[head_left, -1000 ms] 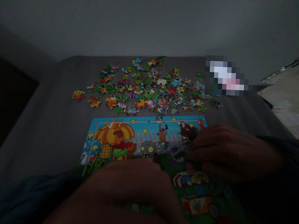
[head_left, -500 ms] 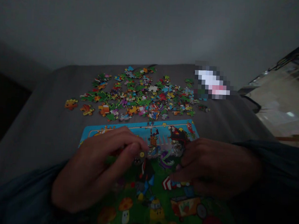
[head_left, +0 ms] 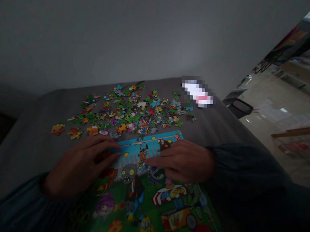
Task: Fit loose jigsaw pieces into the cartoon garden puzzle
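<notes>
Left hand (head_left: 81, 165) off the jigsaw's zombie face (head_left: 129, 173), open, like right hand (head_left: 181, 161).

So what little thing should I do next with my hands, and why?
Probably reach your left hand over to the loose jigsaw pieces above the puzzle picture and pick one up, since that hand lies closest to them, and neither hand clearly holds a piece.

the left hand (head_left: 79, 167) and right hand (head_left: 180, 161) lay on a printed cartoon puzzle picture (head_left: 146, 197), just below loose jigsaw pieces (head_left: 126, 114) scattered across grey fabric (head_left: 41, 131).
</notes>
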